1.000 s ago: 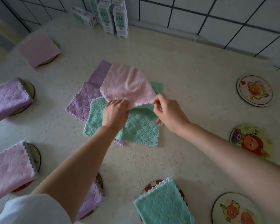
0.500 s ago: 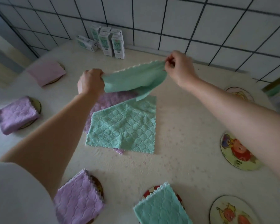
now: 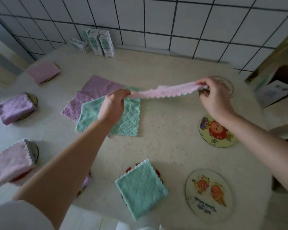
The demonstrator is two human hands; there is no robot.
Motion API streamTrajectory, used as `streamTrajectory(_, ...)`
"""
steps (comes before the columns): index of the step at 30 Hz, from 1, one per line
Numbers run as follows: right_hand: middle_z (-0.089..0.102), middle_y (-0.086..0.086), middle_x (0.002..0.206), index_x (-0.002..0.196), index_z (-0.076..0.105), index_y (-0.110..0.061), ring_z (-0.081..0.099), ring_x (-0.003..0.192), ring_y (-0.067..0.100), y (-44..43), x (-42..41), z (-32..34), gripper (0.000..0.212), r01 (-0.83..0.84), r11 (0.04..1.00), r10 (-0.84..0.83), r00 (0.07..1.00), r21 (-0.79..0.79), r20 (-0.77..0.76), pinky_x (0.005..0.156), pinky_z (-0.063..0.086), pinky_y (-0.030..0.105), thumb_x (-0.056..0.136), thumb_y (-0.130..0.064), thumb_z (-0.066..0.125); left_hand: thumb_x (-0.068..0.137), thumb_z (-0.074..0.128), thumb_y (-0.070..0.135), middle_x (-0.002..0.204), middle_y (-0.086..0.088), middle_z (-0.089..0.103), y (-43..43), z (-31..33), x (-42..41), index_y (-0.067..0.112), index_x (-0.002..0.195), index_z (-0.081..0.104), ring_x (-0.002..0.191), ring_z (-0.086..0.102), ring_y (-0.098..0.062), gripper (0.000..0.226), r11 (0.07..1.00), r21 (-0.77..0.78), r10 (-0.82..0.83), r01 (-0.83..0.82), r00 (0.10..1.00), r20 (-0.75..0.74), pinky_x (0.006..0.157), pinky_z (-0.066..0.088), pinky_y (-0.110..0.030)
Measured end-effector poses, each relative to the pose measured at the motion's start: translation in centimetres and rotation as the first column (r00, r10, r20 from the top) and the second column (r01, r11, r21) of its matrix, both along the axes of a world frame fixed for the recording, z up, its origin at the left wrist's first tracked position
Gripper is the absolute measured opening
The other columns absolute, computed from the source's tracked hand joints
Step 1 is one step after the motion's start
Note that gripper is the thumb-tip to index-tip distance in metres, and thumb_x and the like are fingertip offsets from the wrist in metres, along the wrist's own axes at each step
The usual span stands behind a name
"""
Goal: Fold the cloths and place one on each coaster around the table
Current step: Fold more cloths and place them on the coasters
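A pink cloth (image 3: 163, 92) hangs stretched in the air between my left hand (image 3: 112, 107) and my right hand (image 3: 213, 97), each pinching one end above the table. Below it lie a flat green cloth (image 3: 130, 120) on top of a flat purple cloth (image 3: 93, 90). Folded cloths rest on coasters: pink (image 3: 42, 71) at the far left, purple (image 3: 15, 107), pink (image 3: 10, 161), green (image 3: 140, 186) near me. Bare picture coasters lie at the right (image 3: 217, 131), (image 3: 208, 191); another bare coaster (image 3: 228, 83) is partly hidden behind my right hand.
Several milk cartons (image 3: 100, 42) stand at the back of the table against the tiled wall (image 3: 156, 22). A white box (image 3: 271, 93) sits off the table's right edge. My left arm hides part of a purple cloth (image 3: 86, 181) at the near edge.
Both hands lifted the pink cloth off the pile, raised it and then shifted it right, pulling it taut. The view tilted up toward the wall.
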State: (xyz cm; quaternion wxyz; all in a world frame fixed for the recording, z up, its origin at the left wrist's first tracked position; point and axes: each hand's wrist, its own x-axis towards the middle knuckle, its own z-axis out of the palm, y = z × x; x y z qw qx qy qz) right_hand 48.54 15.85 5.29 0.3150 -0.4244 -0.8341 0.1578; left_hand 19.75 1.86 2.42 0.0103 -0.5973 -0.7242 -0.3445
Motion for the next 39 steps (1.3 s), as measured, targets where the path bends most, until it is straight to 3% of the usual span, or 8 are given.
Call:
streamTrajectory(5, 0.072, 0.011, 0.095, 0.099, 0.069, -0.005, 0.065, 0.072, 0.02, -3.6, 9.3, -5.3, 0.03, 0.0, 0.991, 0.014, 0.995, -0.134, 0.1, 0.071, 0.049, 0.019, 0.076, 0.012, 0.061, 0.076, 0.05, -0.018, 0.107, -0.014, 0.07, -5.5, -5.0, 9.3, 0.0, 0.103, 0.071, 0.099, 0.066, -0.027, 0.038, 0.991, -0.134, -0.01, 0.02, 0.997, 0.081, 0.095, 0.042, -0.02)
streamTrajectory(8, 0.072, 0.011, 0.094, 0.101, 0.07, -0.004, 0.054, 0.052, 0.003, -6.0, 13.6, -7.7, 0.03, -0.056, 0.968, 0.094, 0.985, -0.243, 0.146, 0.058, 0.039, 0.002, 0.078, 0.013, 0.06, 0.076, 0.053, -0.022, 0.105, -0.014, 0.07, -8.9, -7.1, 13.4, -0.001, 0.102, 0.071, 0.098, 0.067, -0.027, 0.039, 0.983, -0.178, -0.026, 0.039, 0.997, 0.075, 0.095, 0.049, -0.031)
streamTrajectory(12, 0.072, 0.008, 0.093, 0.102, 0.07, -0.005, 0.054, 0.063, -0.007, -8.8, 17.8, -9.7, 0.028, -0.114, 0.926, 0.185, 0.968, -0.359, 0.169, 0.062, 0.037, -0.005, 0.08, 0.011, 0.061, 0.07, 0.057, -0.024, 0.102, -0.014, 0.071, -12.7, -8.4, 17.3, -0.001, 0.1, 0.071, 0.096, 0.067, -0.028, 0.04, 0.968, -0.25, -0.021, 0.037, 0.998, 0.064, 0.093, 0.045, -0.027)
streamTrajectory(18, 0.067, 0.004, 0.091, 0.102, 0.069, -0.017, 0.063, 0.073, 0.013, -10.1, 20.9, -11.4, 0.027, -0.1, 0.862, 0.248, 0.938, -0.497, 0.241, 0.07, 0.055, 0.026, 0.081, -0.001, 0.067, 0.07, 0.064, -0.019, 0.095, -0.009, 0.073, -15.0, -8.4, 19.3, 0.004, 0.096, 0.074, 0.088, 0.069, -0.025, 0.036, 0.947, -0.32, 0.064, -0.024, 0.991, 0.114, 0.089, 0.034, -0.007)
streamTrajectory(21, 0.069, 0.0, 0.093, 0.099, 0.07, -0.017, 0.062, 0.077, 0.011, -9.3, 20.6, -10.9, 0.021, -0.089, 0.85, 0.229, 0.95, -0.519, 0.211, 0.071, 0.053, 0.024, 0.081, -0.006, 0.069, 0.078, 0.066, -0.008, 0.098, -0.001, 0.073, -14.5, -8.0, 19.0, 0.012, 0.099, 0.074, 0.081, 0.068, -0.012, 0.03, 0.928, -0.361, 0.177, -0.087, 0.958, 0.224, 0.084, 0.039, -0.008)
streamTrajectory(24, 0.069, -0.006, 0.092, 0.096, 0.07, -0.017, 0.063, 0.081, 0.006, -7.5, 19.2, -10.4, 0.013, -0.032, 0.802, 0.135, 0.982, -0.597, 0.129, 0.067, 0.051, 0.019, 0.083, -0.015, 0.069, 0.083, 0.066, 0.003, 0.087, 0.004, 0.072, -12.7, -7.4, 18.4, 0.016, 0.098, 0.074, 0.058, 0.058, -0.002, 0.021, 0.887, -0.441, 0.301, -0.138, 0.897, 0.325, 0.064, 0.05, -0.02)
streamTrajectory(31, 0.069, -0.005, 0.085, 0.091, 0.066, -0.021, 0.065, 0.081, 0.014, -1.7, 13.2, -10.5, 0.011, 0.029, 0.658, -0.134, 0.988, -0.752, -0.08, 0.075, 0.052, 0.029, 0.085, -0.012, 0.067, 0.082, 0.067, 0.009, 0.068, -0.016, 0.06, -6.5, -9.3, 14.6, -0.001, 0.081, 0.067, 0.062, 0.047, -0.017, 0.01, 0.811, -0.522, 0.558, -0.264, 0.616, 0.556, 0.061, 0.038, -0.03)
streamTrajectory(39, 0.06, 0.005, 0.069, 0.079, 0.063, -0.002, 0.051, 0.066, 0.018, 3.7, 9.1, -14.4, 0.021, 0.171, 0.551, -0.225, 0.973, -0.817, 0.051, 0.063, 0.043, 0.033, 0.086, -0.022, 0.065, 0.086, 0.062, 0.01, 0.082, -0.009, 0.067, -2.4, -12.0, 12.1, 0.015, 0.08, 0.065, 0.07, 0.056, -0.021, 0.008, 0.723, -0.619, 0.69, -0.306, 0.357, 0.63, 0.068, 0.053, -0.037)
